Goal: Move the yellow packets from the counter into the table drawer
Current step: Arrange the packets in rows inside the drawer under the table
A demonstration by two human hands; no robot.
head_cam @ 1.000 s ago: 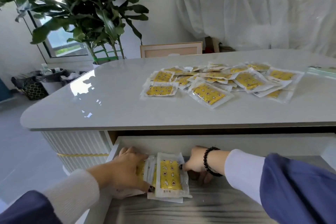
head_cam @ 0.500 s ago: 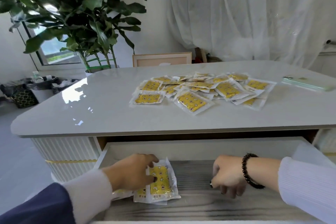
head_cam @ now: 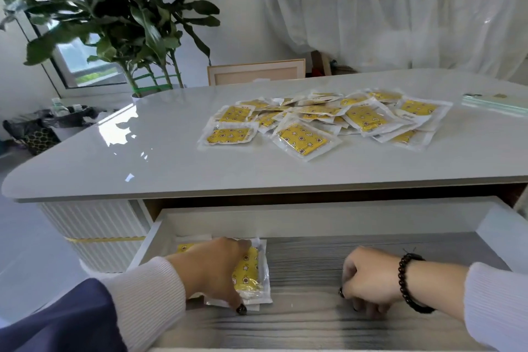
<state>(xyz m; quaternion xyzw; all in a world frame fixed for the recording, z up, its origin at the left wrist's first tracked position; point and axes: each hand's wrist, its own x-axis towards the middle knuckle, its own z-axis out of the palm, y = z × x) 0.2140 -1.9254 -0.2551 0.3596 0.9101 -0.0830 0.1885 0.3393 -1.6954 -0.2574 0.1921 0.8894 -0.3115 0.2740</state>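
While the left hand (head_cam: 217, 268) still presses the drawer packets (head_cam: 251, 271), the right hand (head_cam: 368, 280) has curled empty

A leafy plant (head_cam: 120, 8) stands beyond the table; white curtain (head_cam: 385, 8) behind; perhaps a phone (head_cam: 495, 100) lies far right.
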